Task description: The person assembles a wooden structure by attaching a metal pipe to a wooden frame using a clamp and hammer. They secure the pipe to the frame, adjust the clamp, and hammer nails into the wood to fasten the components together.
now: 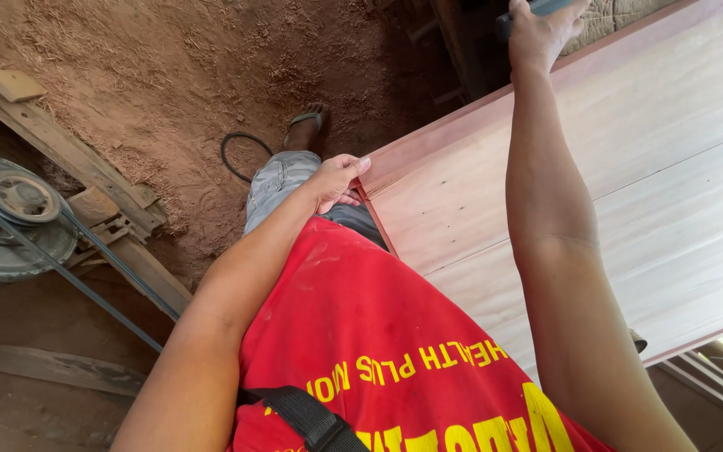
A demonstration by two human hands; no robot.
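Left hand [336,180] grips corner of pale wooden panel [629,192]; right hand [540,29] closed around dark tool [537,8] at panel's far edge.

The wooden panel [596,167] is pale, planed smooth and matt, its boards faintly grained, with a reddish timber frame along the edge; the left hand [336,180] grips that bare wood edge; the floor [169,75] is loose reddish sawdust, rough and dry; the pulley wheel [10,209] is dull grey metal with a matt black rubber belt [85,285]; the shirt [378,335] is red cloth.
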